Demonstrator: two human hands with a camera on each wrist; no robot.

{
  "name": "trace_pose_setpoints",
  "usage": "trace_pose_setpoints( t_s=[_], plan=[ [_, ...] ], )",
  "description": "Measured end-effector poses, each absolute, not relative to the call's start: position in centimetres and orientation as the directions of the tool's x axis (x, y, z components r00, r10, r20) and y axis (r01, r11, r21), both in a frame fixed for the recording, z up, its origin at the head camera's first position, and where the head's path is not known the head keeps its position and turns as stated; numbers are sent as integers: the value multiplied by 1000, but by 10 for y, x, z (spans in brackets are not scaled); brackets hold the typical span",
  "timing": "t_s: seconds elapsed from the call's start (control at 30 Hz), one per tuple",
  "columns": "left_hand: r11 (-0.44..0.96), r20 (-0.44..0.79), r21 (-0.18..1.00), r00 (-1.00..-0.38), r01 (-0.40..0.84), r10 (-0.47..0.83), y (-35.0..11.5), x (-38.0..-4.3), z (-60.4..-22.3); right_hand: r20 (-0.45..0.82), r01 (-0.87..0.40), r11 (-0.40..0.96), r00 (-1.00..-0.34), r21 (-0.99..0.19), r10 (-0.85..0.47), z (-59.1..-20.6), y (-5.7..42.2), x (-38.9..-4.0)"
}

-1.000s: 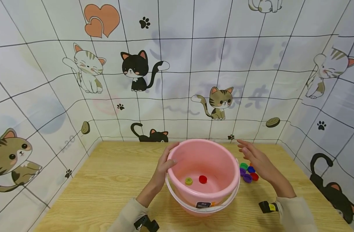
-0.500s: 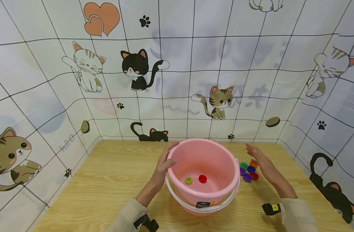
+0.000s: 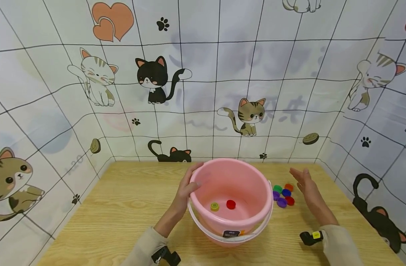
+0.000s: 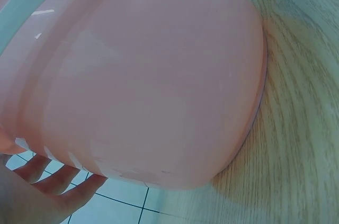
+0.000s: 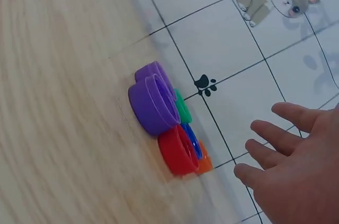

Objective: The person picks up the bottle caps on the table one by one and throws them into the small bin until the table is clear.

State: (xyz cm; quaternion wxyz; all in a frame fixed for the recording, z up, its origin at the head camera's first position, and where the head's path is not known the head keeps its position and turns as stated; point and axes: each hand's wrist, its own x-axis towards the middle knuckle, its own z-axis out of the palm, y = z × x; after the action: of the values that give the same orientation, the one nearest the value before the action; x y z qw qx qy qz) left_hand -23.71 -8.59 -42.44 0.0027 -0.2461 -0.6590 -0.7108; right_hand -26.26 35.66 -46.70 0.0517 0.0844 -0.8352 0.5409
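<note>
A pink bucket (image 3: 229,177) stands on the table with its white handle (image 3: 222,238) hanging down at the front. My left hand (image 3: 182,194) grips its left rim, thumb inside and fingers along the outer wall. In the left wrist view the bucket's side (image 4: 143,75) fills most of the picture. Inside lie a yellow round piece (image 3: 214,206) and a red cap (image 3: 231,204). To the right of the bucket my right hand (image 3: 309,188) is held with fingers extended, touching nothing. Beside it is a cluster of round plastic caps: purple (image 5: 153,105), red (image 5: 178,150), green, blue and orange.
The wooden table (image 3: 123,214) meets a white cat-print wall sheet (image 3: 203,92) at the back and both sides. Each wrist wears a small black camera, such as the right wrist camera (image 3: 310,237).
My right hand has moved to the right, away from the bucket and past the caps, uncovering the orange one. The left hand keeps its grip on the bucket. The head view shifts slightly.
</note>
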Motion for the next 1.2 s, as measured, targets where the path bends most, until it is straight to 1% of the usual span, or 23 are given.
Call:
trace_pose_setpoints(
  t_s=[0.1, 0.17, 0.3, 0.4, 0.5, 0.6, 0.73, 0.8, 0.9, 0.97, 1.2],
  plan=[
    [-134, 355, 935, -877, 328, 324, -85, -237, -424, 153, -169, 403, -986, -900, -72, -472, 361, -263],
    [-137, 354, 935, -877, 327, 324, -85, -237, -425, 121, -135, 439, -991, -888, -60, -474, 361, -265],
    [-141, 357, 934, -874, 328, 328, -86, -238, -424, 43, -66, 588, -998, -807, -52, -479, 358, -270],
    [-146, 361, 932, -871, 331, 334, -85, -239, -425, 42, -91, 671, -995, -736, -90, -484, 357, -270],
    [-155, 364, 931, -868, 330, 338, -85, -240, -424, 68, -139, 692, -989, -709, -129, -489, 358, -268],
    [-160, 362, 932, -869, 326, 336, -85, -239, -424, 52, -132, 684, -989, -717, -136, -492, 360, -269],
    [-156, 358, 933, -872, 323, 335, -85, -238, -424, -21, -51, 638, -994, -768, -105, -494, 363, -269],
    [-153, 360, 933, -870, 327, 337, -86, -238, -424, -13, -47, 640, -996, -767, -88, -495, 365, -268],
    [-150, 362, 932, -869, 330, 337, -86, -237, -424, 44, -85, 671, -996, -737, -77, -495, 369, -268],
    [-150, 363, 932, -869, 332, 336, -86, -237, -424, 47, -82, 663, -996, -744, -71, -495, 372, -267],
    [-145, 360, 933, -872, 330, 332, -86, -237, -424, -92, 55, 490, -994, -870, -51, -493, 381, -264]
  ],
)
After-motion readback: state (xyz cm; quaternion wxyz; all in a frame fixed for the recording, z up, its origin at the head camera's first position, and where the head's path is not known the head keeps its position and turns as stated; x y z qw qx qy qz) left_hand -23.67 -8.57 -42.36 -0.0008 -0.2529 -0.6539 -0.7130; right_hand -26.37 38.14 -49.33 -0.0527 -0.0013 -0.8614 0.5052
